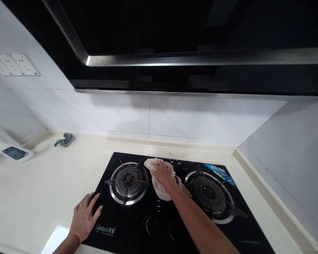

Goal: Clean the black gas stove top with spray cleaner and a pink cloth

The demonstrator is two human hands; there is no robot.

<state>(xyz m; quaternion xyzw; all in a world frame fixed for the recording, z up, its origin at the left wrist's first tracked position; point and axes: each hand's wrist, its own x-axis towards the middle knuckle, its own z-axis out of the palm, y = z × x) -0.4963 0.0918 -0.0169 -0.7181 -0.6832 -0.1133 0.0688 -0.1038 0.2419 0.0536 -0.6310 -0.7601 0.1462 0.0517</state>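
Note:
A pale pink cloth lies bunched on the black glass gas stove, between its two burners. My right hand is closed over the cloth and presses it on the glass toward the back of the stove. To its left is the left burner and to its right the right burner, both with metal pan supports. Resting flat with fingers spread, my left hand touches the stove's left front edge and holds nothing. Dark control knobs sit below the cloth, partly lost in the black surface.
A black range hood hangs low over the stove. On the cream counter to the left lie a white bottle with a dark label and a small blue-grey item. Wall sockets are at upper left.

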